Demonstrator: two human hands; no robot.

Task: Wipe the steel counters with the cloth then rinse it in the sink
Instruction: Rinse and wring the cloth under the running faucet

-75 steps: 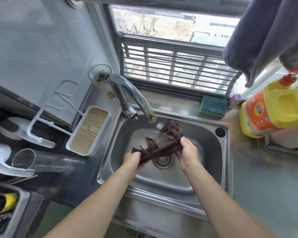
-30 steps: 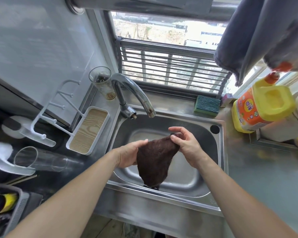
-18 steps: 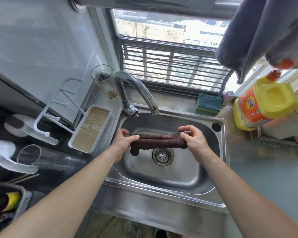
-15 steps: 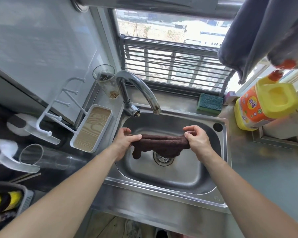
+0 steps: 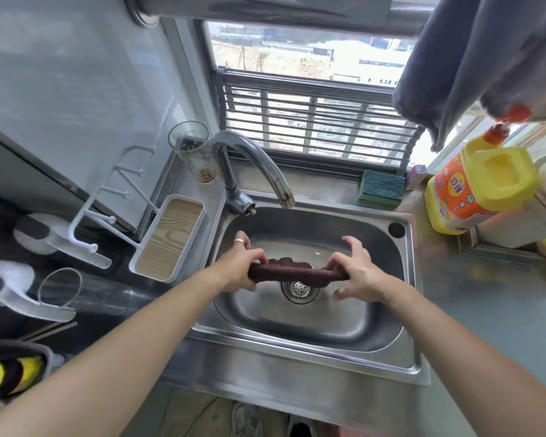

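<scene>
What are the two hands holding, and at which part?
The rolled cloth, over the sink: the left hand grips its left end, the right hand its right end.

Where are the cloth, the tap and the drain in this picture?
cloth (image 5: 292, 272): head view, middle of the rolled brown length between the hands.
tap (image 5: 259, 159): head view, top of the curved steel spout.
drain (image 5: 299, 290): head view, perforated strainer in the sink floor.
</scene>
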